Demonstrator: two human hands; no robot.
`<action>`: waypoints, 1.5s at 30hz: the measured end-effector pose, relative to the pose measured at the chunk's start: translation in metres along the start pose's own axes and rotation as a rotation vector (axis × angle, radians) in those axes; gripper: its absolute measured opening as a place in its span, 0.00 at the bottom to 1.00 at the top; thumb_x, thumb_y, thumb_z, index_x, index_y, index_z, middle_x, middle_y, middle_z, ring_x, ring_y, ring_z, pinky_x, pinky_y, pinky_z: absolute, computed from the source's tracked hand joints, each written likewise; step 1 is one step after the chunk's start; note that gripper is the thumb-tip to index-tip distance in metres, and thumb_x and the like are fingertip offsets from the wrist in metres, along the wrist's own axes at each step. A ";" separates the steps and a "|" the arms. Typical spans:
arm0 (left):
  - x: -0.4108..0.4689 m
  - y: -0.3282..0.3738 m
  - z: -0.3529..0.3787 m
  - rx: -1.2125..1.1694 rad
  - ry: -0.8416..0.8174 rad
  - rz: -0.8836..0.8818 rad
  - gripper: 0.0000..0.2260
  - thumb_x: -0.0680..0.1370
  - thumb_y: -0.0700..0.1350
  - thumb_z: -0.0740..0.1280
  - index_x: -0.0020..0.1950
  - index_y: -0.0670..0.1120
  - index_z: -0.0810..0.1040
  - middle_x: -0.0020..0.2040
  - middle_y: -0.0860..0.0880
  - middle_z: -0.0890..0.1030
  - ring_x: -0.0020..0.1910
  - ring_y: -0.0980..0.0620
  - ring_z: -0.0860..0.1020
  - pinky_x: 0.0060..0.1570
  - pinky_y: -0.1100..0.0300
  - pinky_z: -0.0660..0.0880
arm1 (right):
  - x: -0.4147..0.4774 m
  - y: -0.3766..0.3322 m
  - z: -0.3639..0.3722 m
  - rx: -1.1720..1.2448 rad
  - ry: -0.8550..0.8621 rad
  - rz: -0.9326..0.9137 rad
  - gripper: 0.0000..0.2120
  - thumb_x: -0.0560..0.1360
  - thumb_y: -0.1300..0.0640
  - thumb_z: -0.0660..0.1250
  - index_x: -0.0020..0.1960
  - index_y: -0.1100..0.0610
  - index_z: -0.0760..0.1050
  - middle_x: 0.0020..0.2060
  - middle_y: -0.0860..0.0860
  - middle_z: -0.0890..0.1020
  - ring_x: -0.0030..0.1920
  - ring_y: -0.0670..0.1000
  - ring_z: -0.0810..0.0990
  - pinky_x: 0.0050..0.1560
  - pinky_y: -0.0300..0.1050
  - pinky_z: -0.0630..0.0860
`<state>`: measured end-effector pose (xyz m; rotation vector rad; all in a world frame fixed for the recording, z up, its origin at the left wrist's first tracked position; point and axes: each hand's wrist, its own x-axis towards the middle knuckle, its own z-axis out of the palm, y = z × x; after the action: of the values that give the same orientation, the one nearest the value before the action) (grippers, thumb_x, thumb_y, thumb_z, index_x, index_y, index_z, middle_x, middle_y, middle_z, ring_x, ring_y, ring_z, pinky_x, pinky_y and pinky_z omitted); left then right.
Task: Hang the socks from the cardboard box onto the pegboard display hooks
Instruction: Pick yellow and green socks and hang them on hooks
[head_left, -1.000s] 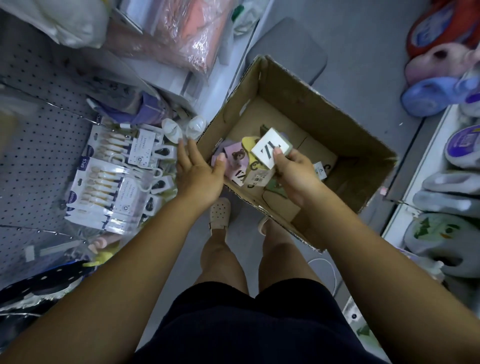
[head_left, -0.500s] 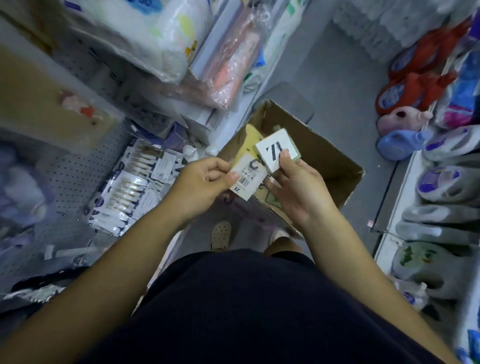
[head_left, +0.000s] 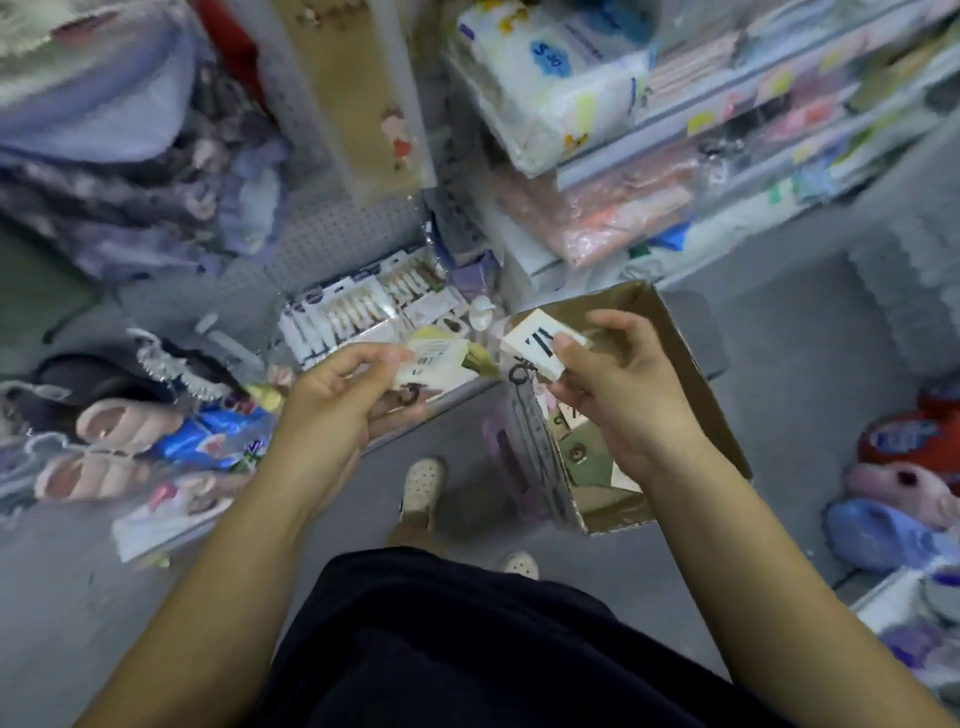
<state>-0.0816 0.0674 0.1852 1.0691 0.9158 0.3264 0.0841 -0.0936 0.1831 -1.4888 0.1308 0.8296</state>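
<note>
At the far left, pink slippers (head_left: 106, 422) lie among blurred packaged goods below the grey pegboard (head_left: 332, 234), and toothbrush packs (head_left: 358, 312) hang low on the board. The left hand (head_left: 332, 400) is raised in front of those packs, its fingers curled and its thumb pinching a yellowish pair of socks (head_left: 441, 358) by its white barcode label. Just to the right and apart from it, the right hand (head_left: 623, 384) holds a second pair of socks (head_left: 535, 345) over the cardboard box (head_left: 623, 301), thumb pressed on the white card with black strokes and the other fingers curled behind it. More socks (head_left: 587, 457) lie inside the box, which stands on the grey floor. Red, pink and blue bottles (head_left: 904, 441) sit at the far right.
</note>
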 end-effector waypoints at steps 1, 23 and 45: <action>-0.009 -0.001 -0.005 -0.044 0.017 0.016 0.14 0.75 0.50 0.67 0.53 0.40 0.80 0.51 0.40 0.86 0.48 0.44 0.87 0.47 0.56 0.84 | -0.007 -0.003 0.007 -0.026 -0.058 0.008 0.08 0.78 0.62 0.72 0.55 0.56 0.76 0.46 0.60 0.84 0.39 0.51 0.83 0.43 0.43 0.84; -0.117 0.076 -0.212 -0.063 0.584 0.472 0.09 0.71 0.50 0.77 0.47 0.47 0.87 0.45 0.45 0.87 0.44 0.52 0.81 0.52 0.55 0.79 | -0.115 0.007 0.251 -0.346 -0.459 -0.471 0.09 0.72 0.52 0.78 0.39 0.57 0.85 0.34 0.61 0.80 0.36 0.53 0.75 0.40 0.51 0.75; -0.082 0.271 -0.289 -0.278 0.120 0.650 0.12 0.77 0.39 0.72 0.61 0.40 0.79 0.51 0.40 0.87 0.51 0.39 0.86 0.51 0.45 0.83 | -0.171 -0.064 0.439 -0.175 -0.427 -1.084 0.15 0.73 0.61 0.77 0.57 0.50 0.81 0.57 0.46 0.81 0.55 0.44 0.82 0.51 0.38 0.80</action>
<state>-0.3045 0.3203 0.4091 1.0719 0.5811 1.0352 -0.1822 0.2431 0.3874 -1.2440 -1.0068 0.2373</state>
